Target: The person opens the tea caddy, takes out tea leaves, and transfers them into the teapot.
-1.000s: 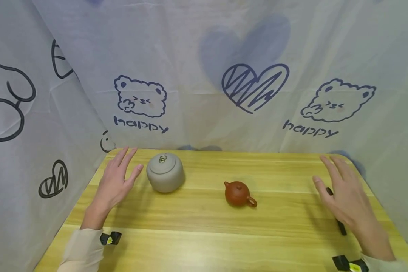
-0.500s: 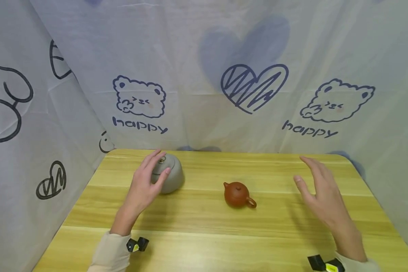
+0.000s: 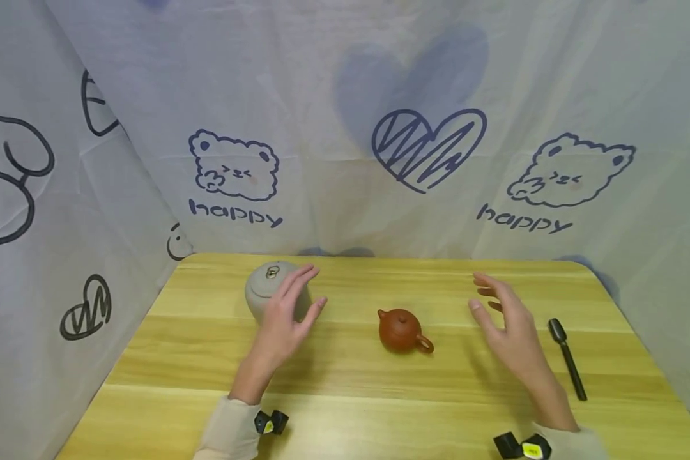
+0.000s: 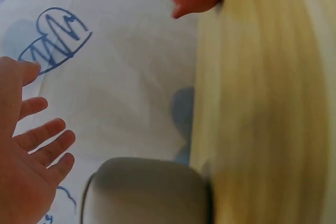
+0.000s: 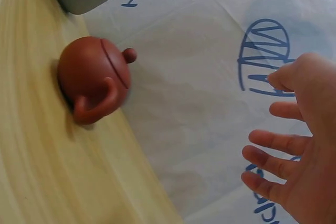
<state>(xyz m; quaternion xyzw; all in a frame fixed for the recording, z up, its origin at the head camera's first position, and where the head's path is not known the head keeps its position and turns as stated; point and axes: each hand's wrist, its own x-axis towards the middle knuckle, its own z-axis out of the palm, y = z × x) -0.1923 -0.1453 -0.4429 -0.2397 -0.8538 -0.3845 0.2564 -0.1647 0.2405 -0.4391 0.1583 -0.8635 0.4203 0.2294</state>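
Observation:
A reddish-brown clay teapot (image 3: 398,332) with a lid sits mid-table, its spout to the left and its handle to the lower right. My left hand (image 3: 282,329) hovers over the near right side of a grey lidded jar (image 3: 259,291), hiding part of it. In the left wrist view its fingers are spread, holding nothing, with the jar (image 4: 147,195) below. To the right of the teapot, my right hand (image 3: 512,332) is held in the air. The right wrist view shows its relaxed fingers apart from the teapot (image 5: 89,72).
A black scoop (image 3: 572,370) with a long handle lies on the wooden table (image 3: 345,409), right of my right hand. White cloth (image 3: 333,191) printed with hearts and bears hangs behind the table and along the left side.
My left hand has moved right, from left of the jar to in front of it. My right hand has moved left toward the teapot, uncovering the black scoop.

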